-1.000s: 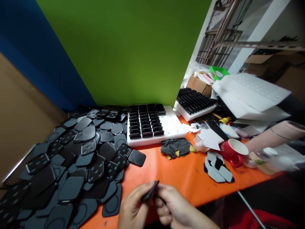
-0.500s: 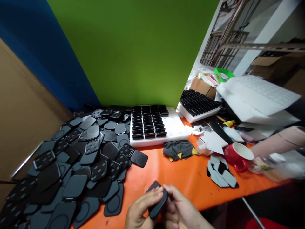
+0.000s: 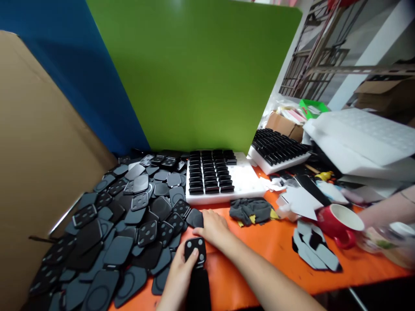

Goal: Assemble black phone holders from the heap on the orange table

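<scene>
Black with grey dots, a flat piece [image 3: 196, 244] is pinched by the left hand [image 3: 179, 273], low over the orange counter [image 3: 262, 242]. The right hand [image 3: 213, 227] touches a grey panel [image 3: 195, 218] at the heap's [image 3: 118, 250] edge; whether it grips cannot be told. Beyond, a white foam tray [image 3: 207, 198] holds black pieces [image 3: 210, 173] in rows.

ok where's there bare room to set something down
Bare orange tabletop lies between the right forearm, the grey cloth and the grey pieces. The white tray is mostly bare on its right. Crowded: left, heaped with dark plates, and right, around the red mug.
</scene>
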Demonstrator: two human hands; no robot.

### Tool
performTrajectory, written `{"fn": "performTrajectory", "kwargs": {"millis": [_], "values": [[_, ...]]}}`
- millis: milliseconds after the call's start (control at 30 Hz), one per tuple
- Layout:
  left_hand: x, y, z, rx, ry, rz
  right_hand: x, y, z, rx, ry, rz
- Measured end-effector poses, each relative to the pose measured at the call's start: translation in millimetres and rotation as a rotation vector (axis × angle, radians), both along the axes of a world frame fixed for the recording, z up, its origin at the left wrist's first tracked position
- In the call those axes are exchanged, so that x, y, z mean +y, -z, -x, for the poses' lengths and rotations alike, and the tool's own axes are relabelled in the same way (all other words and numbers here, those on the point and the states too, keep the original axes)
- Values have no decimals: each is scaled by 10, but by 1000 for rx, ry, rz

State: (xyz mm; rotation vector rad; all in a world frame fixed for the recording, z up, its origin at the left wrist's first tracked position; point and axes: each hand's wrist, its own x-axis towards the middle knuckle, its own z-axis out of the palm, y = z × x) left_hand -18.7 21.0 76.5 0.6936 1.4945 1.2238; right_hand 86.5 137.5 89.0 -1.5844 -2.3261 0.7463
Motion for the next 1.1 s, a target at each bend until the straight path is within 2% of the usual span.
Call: {"fn": "performTrajectory", "kwargs": {"millis": [100, 233, 300, 433, 500, 567, 600, 700, 733, 800, 867, 933, 1000, 1100], "values": [[49, 92, -8, 168, 63, -60, 57, 53, -34, 105, 10, 78], [228, 210, -38, 313, 79, -111, 51, 127, -407, 271, -39, 224], [346, 233, -51, 356, 65, -124, -2, 166, -624, 369, 12, 269], [497, 158, -92, 440, 52, -170, -220, 169, -914, 829, 175, 506], [485, 76, -146, 461, 53, -217, -361, 110, -951, 944, 235, 638], [425, -8, -234, 371, 75, -236, -502, 34, -930, 942, 298, 747], [385, -46, -287, 254, 108, -215, -569, 0, -908, 932, 305, 786], [265, -138, -431, -251, 199, -49, -740, -61, -851, 924, 168, 764], [229, -167, -457, -393, 177, 8, -783, -65, -848, 899, 118, 716], [163, -233, -456, -564, 36, 78, -841, -57, -873, 834, 94, 646], [99, -303, -387, -631, -128, 99, -867, -38, -923, 820, 156, 632], [32, -357, -281, -643, -214, 115, -873, -23, -968, 874, 214, 642], [-40, -383, -185, -629, -222, 154, -872, -29, -982, 867, 220, 605], [-146, -374, -137, -577, -176, 242, -870, -101, -929, 713, 134, 452]]}}
